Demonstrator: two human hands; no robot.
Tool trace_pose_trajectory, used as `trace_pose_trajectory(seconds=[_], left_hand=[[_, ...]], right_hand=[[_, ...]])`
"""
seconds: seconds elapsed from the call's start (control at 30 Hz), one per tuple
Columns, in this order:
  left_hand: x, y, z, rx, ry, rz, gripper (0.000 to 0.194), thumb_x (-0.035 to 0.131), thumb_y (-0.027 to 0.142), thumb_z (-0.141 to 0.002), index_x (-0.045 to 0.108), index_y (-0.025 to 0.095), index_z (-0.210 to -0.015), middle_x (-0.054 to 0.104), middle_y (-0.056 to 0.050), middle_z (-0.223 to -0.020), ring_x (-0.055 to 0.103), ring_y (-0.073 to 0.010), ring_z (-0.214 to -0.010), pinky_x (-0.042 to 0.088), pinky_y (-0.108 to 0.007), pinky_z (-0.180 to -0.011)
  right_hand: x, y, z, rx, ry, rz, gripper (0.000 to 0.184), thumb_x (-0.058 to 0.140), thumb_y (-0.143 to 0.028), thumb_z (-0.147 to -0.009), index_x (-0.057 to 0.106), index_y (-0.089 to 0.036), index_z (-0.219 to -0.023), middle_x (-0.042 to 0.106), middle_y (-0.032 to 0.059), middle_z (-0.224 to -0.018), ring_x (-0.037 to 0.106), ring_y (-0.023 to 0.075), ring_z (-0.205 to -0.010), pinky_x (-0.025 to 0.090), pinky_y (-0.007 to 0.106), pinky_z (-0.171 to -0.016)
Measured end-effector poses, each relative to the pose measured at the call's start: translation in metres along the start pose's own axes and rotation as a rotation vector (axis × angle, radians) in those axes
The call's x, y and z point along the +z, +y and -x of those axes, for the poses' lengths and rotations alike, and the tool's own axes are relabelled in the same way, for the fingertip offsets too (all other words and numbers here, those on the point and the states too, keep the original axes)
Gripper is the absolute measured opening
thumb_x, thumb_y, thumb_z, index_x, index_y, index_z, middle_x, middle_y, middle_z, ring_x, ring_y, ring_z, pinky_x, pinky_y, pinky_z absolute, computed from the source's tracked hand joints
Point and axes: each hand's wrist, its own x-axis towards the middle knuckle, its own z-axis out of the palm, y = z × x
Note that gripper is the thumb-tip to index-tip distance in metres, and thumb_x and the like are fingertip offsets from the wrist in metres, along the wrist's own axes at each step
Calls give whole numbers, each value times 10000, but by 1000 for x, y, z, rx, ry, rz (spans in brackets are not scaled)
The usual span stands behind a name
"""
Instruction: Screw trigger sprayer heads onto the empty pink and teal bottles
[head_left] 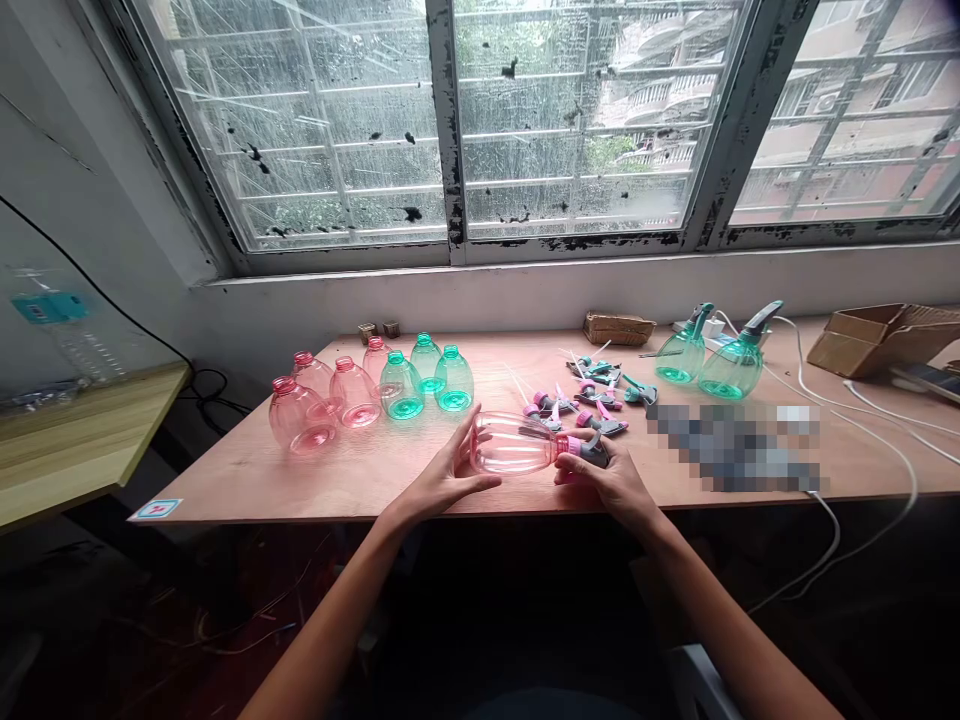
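Note:
A clear pink spray bottle (514, 445) lies sideways in the air over the table's front edge. Around its base end my left hand (448, 470) is closed. My right hand (600, 475) grips the pink collar and grey spray head (589, 448) at the neck end, where the head sits on the bottle's mouth. Behind the bottle lie several loose spray heads (604, 425) with pink or green collars and thin tubes. To the left stand several pink bottles (356, 395) and three green bottles (403, 388), all without heads.
Two green spray bottles with heads (731, 368) stand at the back right. Beyond them is an open cardboard box (862, 340), with white cables (892, 440) trailing over the table (225, 480). A small brown box (619, 328) rests near the wall. A blurred patch covers something at right.

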Motion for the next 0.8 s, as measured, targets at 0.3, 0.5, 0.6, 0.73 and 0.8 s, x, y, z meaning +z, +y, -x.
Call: trace_pose_trajectory(seconds=[0.3, 0.5, 0.6, 0.73, 0.8], left_hand=[[2, -1, -3, -61, -16, 38, 756, 744, 353, -870, 377, 250, -1524, 550, -147, -1405, 512, -329, -1343, 377, -533, -1145], [2, 2, 0, -28, -12, -23, 1002, 794, 296, -825, 152, 339, -1594, 395, -144, -1579, 436, -332, -1424, 289, -562, -1198], [2, 0, 1, -24, -10, -42, 1062, 784, 282, -835, 48, 372, -1596, 429, -136, -1548, 442, -315, -1420, 281, -578, -1196], [1, 0, 1, -42, -4, -2, 1067, 796, 291, -821, 69, 354, -1599, 516, -125, -1433, 466, -305, -1385, 345, -545, -1165], [1, 0, -1, -54, 0, -2, 926, 774, 333, -841, 219, 297, -1582, 550, -128, -1375, 490, -311, -1349, 365, -526, -1148]], right_hand=[[1, -2, 0, 1, -7, 27, 433, 855, -413, -752, 672, -188, -1072, 735, 10, -731, 732, 210, -643, 623, 362, -682], [1, -1, 0, -8, 12, 16, 421, 854, -408, -758, 662, -189, -1062, 746, 11, -716, 734, 205, -638, 617, 353, -698], [0, -1, 0, 3, -7, 17, 423, 855, -409, -756, 669, -193, -1068, 748, 11, -723, 740, 210, -646, 616, 354, -700], [0, -1, 1, 7, -24, 8, 413, 857, -397, -756, 676, -193, -1066, 746, 12, -738, 737, 207, -646, 622, 356, -687], [1, -2, 1, 8, -28, 1, 407, 863, -388, -749, 680, -195, -1056, 744, 9, -748, 734, 204, -646, 627, 358, -683]])
